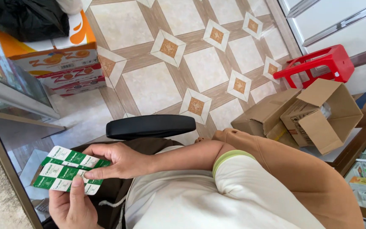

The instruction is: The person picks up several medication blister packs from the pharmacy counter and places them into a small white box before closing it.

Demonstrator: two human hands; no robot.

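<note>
- Two green-and-white blister strips (70, 169) sit between both hands in the head view, low at the left of the frame, over the person's lap and just beside the edge of a glass-topped display case (11, 140).
- Upper strip: the right hand (121, 161) reaches across from the right, its fingers curled over the strip's near end, thumb and forefinger pinching it flat.
- Lower strip: the left hand (70, 205) comes up from below, thumb pressed on the strip's face and the other fingers hidden underneath — so a pinch, not an open palm.
- The strips overlap slightly and lie nearly parallel, printed foil side up; whether more strips are stacked beneath them cannot be told.
- Step in hand, as I judge it: the strips are being fanned apart or compared — sorting or counting rather than picking up or setting down.
- The next move would call for sliding one strip clear of the other with the thumbs while both pinches stay light, since foil strips bend and slip easily.
- Around them: a black chair armrest (151, 126) just above the hands, orange-and-white cartons (60, 63) stacked on the tiled floor (183, 63), open cardboard boxes (314, 114) and a red plastic stool (318, 63) well apart at the right.
</note>
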